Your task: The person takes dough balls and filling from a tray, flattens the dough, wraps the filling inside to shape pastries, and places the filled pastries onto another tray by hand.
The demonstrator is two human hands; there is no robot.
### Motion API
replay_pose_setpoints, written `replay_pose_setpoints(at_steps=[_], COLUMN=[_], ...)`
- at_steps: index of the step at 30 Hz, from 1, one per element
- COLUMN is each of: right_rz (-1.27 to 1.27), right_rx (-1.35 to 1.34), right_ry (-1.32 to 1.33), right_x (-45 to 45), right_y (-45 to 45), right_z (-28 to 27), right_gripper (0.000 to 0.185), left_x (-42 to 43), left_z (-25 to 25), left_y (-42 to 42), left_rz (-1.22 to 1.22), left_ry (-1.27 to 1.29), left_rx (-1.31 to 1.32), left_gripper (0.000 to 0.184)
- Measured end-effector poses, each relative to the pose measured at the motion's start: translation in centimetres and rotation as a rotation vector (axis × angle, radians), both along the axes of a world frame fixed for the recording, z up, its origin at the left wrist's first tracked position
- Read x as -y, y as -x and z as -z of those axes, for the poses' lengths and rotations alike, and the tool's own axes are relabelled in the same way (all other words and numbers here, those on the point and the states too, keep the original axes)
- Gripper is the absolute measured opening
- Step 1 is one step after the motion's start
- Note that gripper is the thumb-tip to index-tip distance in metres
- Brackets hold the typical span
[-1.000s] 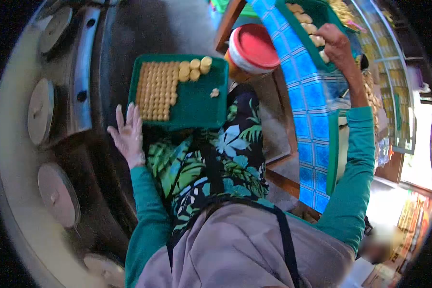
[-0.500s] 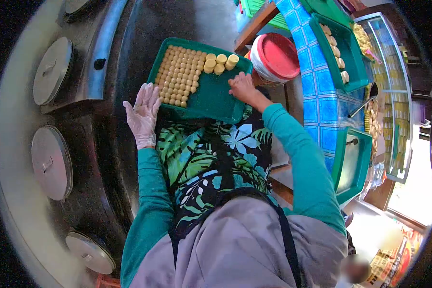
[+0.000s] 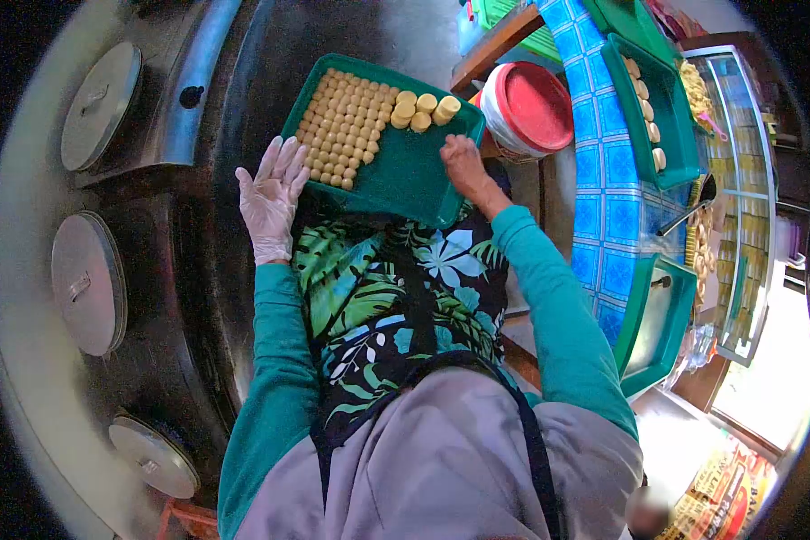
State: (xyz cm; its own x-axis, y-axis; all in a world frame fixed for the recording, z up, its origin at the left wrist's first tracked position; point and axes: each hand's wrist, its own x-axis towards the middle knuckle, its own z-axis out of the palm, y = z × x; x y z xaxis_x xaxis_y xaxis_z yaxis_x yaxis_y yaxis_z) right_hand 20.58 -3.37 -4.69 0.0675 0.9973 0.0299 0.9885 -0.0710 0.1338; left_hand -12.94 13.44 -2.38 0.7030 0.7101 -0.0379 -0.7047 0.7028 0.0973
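Observation:
A green tray [image 3: 396, 184] rests at my lap, angled slightly. Rows of small round tan dough balls [image 3: 342, 126] fill its left part, and several thicker pale yellow dough discs [image 3: 421, 106], some of them stacked, sit at its upper right. My left hand [image 3: 272, 198], in a clear glove, is open beside the tray's left edge, palm up, fingers stretched out. Bare, my right hand [image 3: 466, 171] is over the tray's right side with its fingers curled together. Whatever may be inside those fingers is hidden.
To the right stands a bucket with a red lid [image 3: 535, 106]. Beyond it, a table with a blue checked cover [image 3: 603, 193] bears a green tray of pale pieces [image 3: 666, 135] and another green tray [image 3: 634, 360]. Round metal lids [image 3: 90, 283] line the dark counter at left.
The view has shifted slightly, so the tray appears a little higher and further right. My right hand has moved slightly, its fingers still curled. My left hand stays open.

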Motion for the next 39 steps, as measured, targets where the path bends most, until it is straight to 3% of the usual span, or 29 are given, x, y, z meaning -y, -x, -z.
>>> replay_pose_setpoints(at_steps=[3, 5, 6, 8, 9, 11, 12, 14, 16, 18, 22, 24, 28, 30, 31, 33, 34, 37, 39], right_rz=[-0.101, 0.089, 0.084, 0.614, 0.612, 0.375, 0.261, 0.293, 0.321, 0.087, 0.112, 0.126, 0.222, 0.278, 0.277, 0.124, 0.159, 0.206, 0.192], right_rx=[0.007, -0.285, -0.289, -1.586, -1.589, -1.234, -0.927, -0.802, -0.681, -0.421, -0.471, -0.658, -0.604, -0.109, -0.108, -0.359, -0.633, -0.662, -0.578], right_ry=[-0.104, -0.091, -0.085, -0.18, -0.172, -0.275, -0.347, -0.41, -0.468, -0.434, -0.414, -0.418, -0.496, -0.54, -0.538, -0.625, -0.565, -0.382, -0.441], right_x=[0.4, -0.3, -0.7, -2.2, -2.7, -2.8, -2.5, -2.1, -1.5, -0.8, -0.5, -1.1, -1.1, -0.5, -0.9, -2.3, -3.1, -5.7, -6.9], right_y=[0.5, 1.6, 2.3, 4.7, 5.2, 5.9, 6.1, 6.8, 7.9, 8.5, 7.3, 6.1, 5.1, 6.3, 6.5, 7.8, 8.9, 12.2, 13.1], right_z=[1.3, 0.6, 0.3, -2.2, -1.5, 1.1, 1.9, 2.4, 2.3, 1.3, 2.1, 2.8, 0.7, -2.6, -2.4, -1.0, 0.4, 1.3, 1.9], right_gripper=[0.003, 0.01, 0.01, 0.018, 0.018, 0.018, 0.009, 0.009, 0.01, 0.01, 0.008, 0.004, 0.007, 0.016, 0.016, 0.016, 0.01, 0.006, 0.003], left_x=[0.0, -0.2, -0.1, 0.4, 0.6, 1.2, 1.5, 2.2, 3.2, 3.6, 3.4, 2.7, 1.9, 1.9, 1.9, 1.7, 1.7, 1.8, 1.8], left_z=[0.2, 0.1, 0.1, -0.4, -0.8, -1.0, -0.9, -1.6, -1.8, -1.9, -2.1, -1.5, -1.3, -1.5, -1.5, -1.2, -1.0, -0.9, -0.9], left_y=[-0.1, -0.1, -0.2, -0.4, -0.6, -1.0, -1.3, -1.8, -2.0, -2.2, -2.3, -1.6, -0.6, -0.6, -0.7, -1.0, -1.1, -1.1, -1.0], left_rz=[0.01, 0.026, 0.018, 0.003, 0.012, 0.025, 0.047, 0.077, 0.09, 0.116, 0.085, 0.036, -0.053, -0.071, -0.079, -0.075, -0.071, -0.072, -0.075], left_ry=[-0.013, -0.011, -0.067, -0.116, -0.159, -0.2, -0.276, -0.377, -0.435, -0.47, -0.409, -0.262, -0.075, -0.059, -0.047, -0.054, -0.064, -0.079, -0.051], left_rx=[-0.02, -0.017, -0.102, -0.191, -0.31, -0.435, -0.544, -0.791, -0.832, -0.837, -0.809, -0.588, -0.34, -0.341, -0.337, -0.349, -0.365, -0.358, -0.34], left_gripper=[0.087, 0.087, 0.086, 0.085, 0.08, 0.077, 0.072, 0.058, 0.057, 0.054, 0.057, 0.064, 0.075, 0.076, 0.077, 0.078, 0.078, 0.078, 0.078])
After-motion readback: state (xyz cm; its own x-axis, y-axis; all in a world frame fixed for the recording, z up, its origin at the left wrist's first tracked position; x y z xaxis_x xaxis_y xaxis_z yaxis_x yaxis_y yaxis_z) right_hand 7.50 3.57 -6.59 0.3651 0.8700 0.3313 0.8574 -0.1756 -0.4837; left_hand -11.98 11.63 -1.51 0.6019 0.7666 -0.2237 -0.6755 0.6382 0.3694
